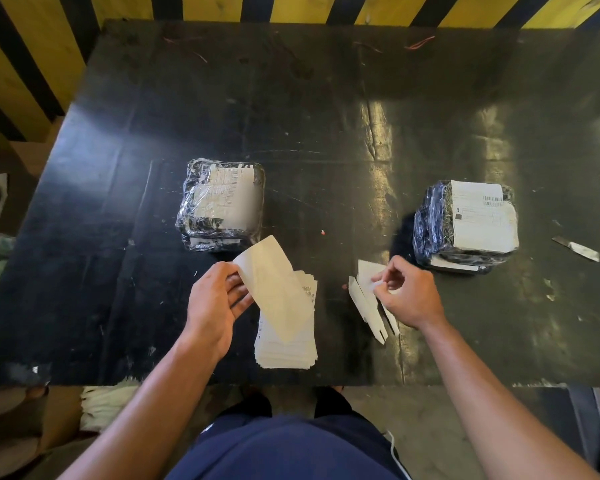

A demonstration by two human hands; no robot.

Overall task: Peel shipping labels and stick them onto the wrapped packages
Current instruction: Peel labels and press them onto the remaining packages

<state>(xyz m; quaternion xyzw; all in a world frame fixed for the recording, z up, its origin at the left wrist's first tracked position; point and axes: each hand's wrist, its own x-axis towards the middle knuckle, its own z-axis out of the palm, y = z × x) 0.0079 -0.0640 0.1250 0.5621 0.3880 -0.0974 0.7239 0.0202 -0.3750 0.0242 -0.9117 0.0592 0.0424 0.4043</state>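
My left hand (217, 301) pinches the corner of a loose label sheet (274, 289), held up over a stack of shipping labels (288, 344) near the table's front edge. My right hand (407, 292) pinches a small white strip above a few backing strips (366, 303) lying on the table. A plastic-wrapped package (222, 206) with labels under its wrap lies beyond my left hand. A second wrapped package (465, 226), with a white label on top, lies to the right of my right hand.
Everything rests on a black table (309, 109) with a scuffed, shiny top. A small knife blade (577, 249) lies at the far right. Yellow and black striped boards (32, 64) stand behind and left. Paper scraps dot the right side.
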